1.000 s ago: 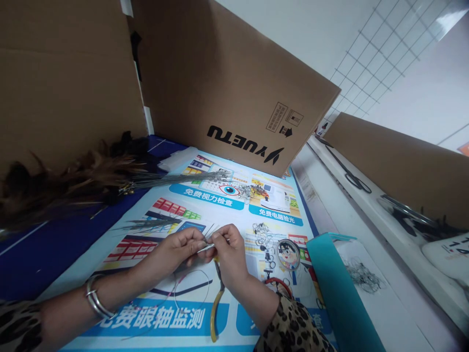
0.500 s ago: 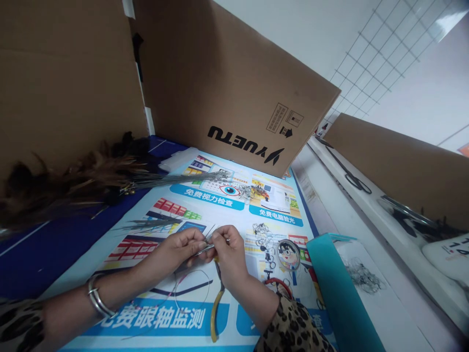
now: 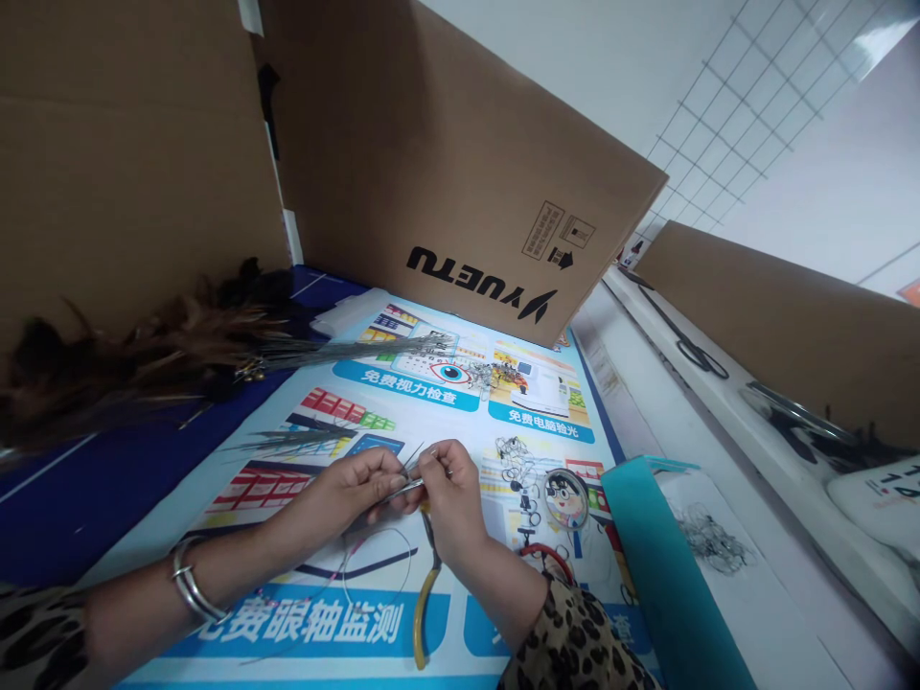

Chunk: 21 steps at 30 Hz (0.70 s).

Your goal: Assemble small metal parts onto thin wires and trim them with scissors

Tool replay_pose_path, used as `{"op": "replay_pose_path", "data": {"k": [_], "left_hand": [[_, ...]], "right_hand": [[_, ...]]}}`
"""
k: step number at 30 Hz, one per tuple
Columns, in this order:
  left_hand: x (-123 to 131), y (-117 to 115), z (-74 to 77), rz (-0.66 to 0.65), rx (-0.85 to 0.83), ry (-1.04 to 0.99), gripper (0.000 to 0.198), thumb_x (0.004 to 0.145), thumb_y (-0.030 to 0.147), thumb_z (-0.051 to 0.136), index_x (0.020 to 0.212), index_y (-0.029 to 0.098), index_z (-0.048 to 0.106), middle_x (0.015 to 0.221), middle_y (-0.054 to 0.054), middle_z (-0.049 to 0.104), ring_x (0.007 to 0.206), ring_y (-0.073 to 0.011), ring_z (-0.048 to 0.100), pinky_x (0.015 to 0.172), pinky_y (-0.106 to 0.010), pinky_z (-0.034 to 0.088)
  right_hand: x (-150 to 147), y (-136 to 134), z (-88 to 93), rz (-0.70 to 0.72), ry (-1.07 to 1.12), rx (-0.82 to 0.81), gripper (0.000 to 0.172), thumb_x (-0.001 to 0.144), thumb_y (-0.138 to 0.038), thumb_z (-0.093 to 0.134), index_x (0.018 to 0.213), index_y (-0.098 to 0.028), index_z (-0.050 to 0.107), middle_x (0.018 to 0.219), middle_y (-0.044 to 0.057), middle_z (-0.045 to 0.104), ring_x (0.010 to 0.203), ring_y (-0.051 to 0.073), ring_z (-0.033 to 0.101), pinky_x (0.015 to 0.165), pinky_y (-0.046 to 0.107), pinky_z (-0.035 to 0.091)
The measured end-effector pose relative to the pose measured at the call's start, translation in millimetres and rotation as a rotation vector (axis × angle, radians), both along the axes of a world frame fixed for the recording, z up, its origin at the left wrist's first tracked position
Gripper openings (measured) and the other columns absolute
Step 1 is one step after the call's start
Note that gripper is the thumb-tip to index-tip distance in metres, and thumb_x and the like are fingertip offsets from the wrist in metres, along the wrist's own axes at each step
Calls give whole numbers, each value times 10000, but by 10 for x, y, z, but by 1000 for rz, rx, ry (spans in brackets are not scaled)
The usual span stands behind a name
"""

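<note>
My left hand (image 3: 370, 484) and my right hand (image 3: 451, 494) meet over the printed sheet, fingers pinched close together. Between them are thin grey wires (image 3: 403, 489), whose far ends poke up past my fingertips; which hand grips which wire is partly hidden. Yellow-handled pliers (image 3: 424, 613) lie on the sheet below my right hand, their head partly covered by it. Under my left hand a thin wire loop (image 3: 378, 567) with small pink beads rests on the sheet.
Grey wire bundles (image 3: 309, 439) and feathers (image 3: 158, 350) lie left. Small black fittings (image 3: 528, 498), a round clear container (image 3: 566, 500) and a red-handled tool (image 3: 546, 554) sit right, beside a teal box (image 3: 668, 575). A cardboard box (image 3: 460, 172) stands behind.
My right fingers have shifted very slightly over the wires. Everything else stays where it was.
</note>
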State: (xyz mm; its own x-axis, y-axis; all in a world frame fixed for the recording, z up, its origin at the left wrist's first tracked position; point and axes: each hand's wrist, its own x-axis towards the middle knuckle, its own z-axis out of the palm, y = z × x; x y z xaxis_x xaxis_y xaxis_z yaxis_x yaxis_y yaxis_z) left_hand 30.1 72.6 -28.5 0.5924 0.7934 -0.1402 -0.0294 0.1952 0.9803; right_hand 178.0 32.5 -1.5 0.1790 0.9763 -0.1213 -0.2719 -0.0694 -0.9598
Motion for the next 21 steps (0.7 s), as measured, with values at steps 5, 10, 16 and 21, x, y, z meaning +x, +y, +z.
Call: {"op": "replay_pose_path", "data": {"k": [5, 10, 16, 21], "left_hand": [[3, -2, -17, 6, -6, 12, 377, 854, 559, 619, 771, 195, 564, 613, 17, 605, 412, -87, 425, 387, -194, 333], [14, -10, 23, 12, -24, 6, 392, 832, 572, 634, 761, 194, 555, 608, 16, 601, 415, -88, 417, 374, -189, 326], [15, -14, 39, 17, -23, -22, 378, 819, 552, 659, 768, 190, 564, 618, 11, 614, 446, -94, 444, 387, -185, 332], [17, -22, 47, 21, -53, -5, 368, 817, 550, 665, 782, 192, 582, 571, 28, 575, 394, -89, 414, 361, -195, 318]], "right_hand": [[-2, -7, 19, 9, -7, 9, 136, 832, -290, 599, 822, -213, 487, 574, -95, 564, 396, 86, 568, 413, 181, 449], [1, -7, 30, 11, -11, 4, 109, 811, -261, 583, 813, -213, 484, 570, -99, 559, 396, 89, 571, 418, 184, 447], [7, -6, 37, 12, -25, 29, 86, 786, -226, 558, 794, -213, 473, 550, -107, 539, 384, 87, 556, 417, 183, 432], [12, -11, 53, 8, -15, 37, 103, 780, -230, 569, 785, -216, 468, 558, -107, 544, 384, 80, 540, 425, 182, 427]]}}
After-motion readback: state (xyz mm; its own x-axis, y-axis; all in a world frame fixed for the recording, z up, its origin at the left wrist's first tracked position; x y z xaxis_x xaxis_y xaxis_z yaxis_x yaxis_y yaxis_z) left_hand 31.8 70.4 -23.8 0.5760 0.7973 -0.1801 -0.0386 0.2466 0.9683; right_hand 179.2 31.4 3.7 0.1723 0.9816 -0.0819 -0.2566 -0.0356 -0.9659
